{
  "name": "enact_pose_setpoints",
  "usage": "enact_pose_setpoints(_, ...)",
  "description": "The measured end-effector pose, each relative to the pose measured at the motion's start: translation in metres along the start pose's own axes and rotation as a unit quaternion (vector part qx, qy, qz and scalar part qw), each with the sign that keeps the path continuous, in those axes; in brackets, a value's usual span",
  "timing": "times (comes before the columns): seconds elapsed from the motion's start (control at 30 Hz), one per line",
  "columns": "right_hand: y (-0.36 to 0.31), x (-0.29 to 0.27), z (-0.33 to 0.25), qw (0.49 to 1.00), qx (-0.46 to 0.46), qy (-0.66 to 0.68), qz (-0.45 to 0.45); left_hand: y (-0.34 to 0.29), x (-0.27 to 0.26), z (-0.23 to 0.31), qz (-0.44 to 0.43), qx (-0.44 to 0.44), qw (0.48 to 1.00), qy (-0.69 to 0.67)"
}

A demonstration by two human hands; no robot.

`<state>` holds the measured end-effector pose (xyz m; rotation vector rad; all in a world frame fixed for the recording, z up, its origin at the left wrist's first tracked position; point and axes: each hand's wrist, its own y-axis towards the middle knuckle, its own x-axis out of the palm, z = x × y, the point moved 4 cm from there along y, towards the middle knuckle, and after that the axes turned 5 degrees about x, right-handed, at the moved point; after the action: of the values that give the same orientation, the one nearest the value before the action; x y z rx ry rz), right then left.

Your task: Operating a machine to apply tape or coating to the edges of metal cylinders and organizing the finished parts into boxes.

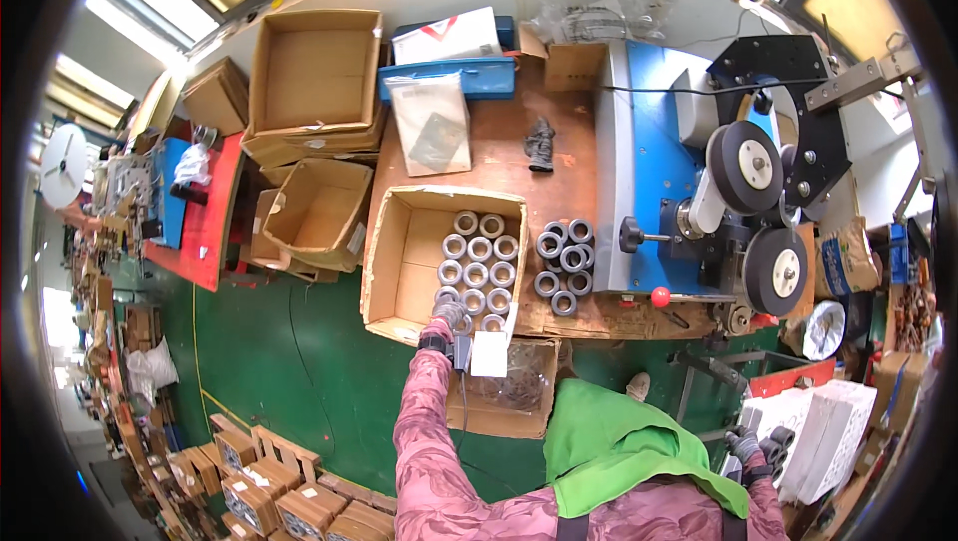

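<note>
Inside the front of an open cardboard box (404, 264), my gloved left hand (451, 313) has its fingers closed on a grey ring (446, 295). Several more thick grey rings (476, 273) lie flat in rows along the box's right side. At the lower right, my gloved right hand (741, 443) curls against a cluster of dark grey rings (778, 443) and appears to grip them; its fingers are partly hidden. Another group of rings (565, 267), some overlapping, rests on the brown tabletop (561, 204) right of the box. A white card (489, 353) hangs at the box's front edge.
A blue machine (639, 192) with black rollers (773, 271) stands on the right of the table. Behind the box lie a bagged sheet (431, 127) and a dark wrapped object (540, 145). Empty cartons (314, 72) stand left. White boxes (833, 431) stand beside my right hand.
</note>
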<state>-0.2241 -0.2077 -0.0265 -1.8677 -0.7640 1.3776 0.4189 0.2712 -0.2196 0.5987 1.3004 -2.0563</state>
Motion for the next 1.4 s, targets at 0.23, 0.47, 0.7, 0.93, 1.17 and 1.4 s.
enact_pose_setpoints(0.23, -0.031, 0.021, -0.027, 0.997, -0.065, -0.026, -0.016, -0.057, -0.045, 0.008, -0.031, 0.057, 0.989, -0.133)
enact_pose_setpoints(0.47, -0.092, 0.013, -0.028, 0.975, -0.195, -0.087, 0.056, -0.098, -0.085, 0.111, 0.109, 0.185, 0.920, -0.329)
enact_pose_setpoints(0.7, -0.017, 0.039, 0.062, 0.990, -0.117, -0.075, 0.038, -0.223, -0.044, 0.228, 0.047, 0.157, 0.870, -0.465)
enact_pose_setpoints(0.93, -0.020, 0.006, 0.153, 0.988, -0.080, 0.099, 0.083, -0.297, 0.112, 0.354, -0.202, 0.340, 0.895, -0.206)
enact_pose_setpoints(1.17, -0.037, -0.003, 0.271, 0.986, 0.000, 0.130, 0.102, -0.360, 0.249, 0.449, -0.322, 0.394, 0.860, -0.039)
enact_pose_setpoints(1.4, -0.036, -0.010, 0.376, 0.934, 0.134, 0.217, 0.251, -0.407, 0.343, 0.507, -0.372, 0.447, 0.809, 0.082)
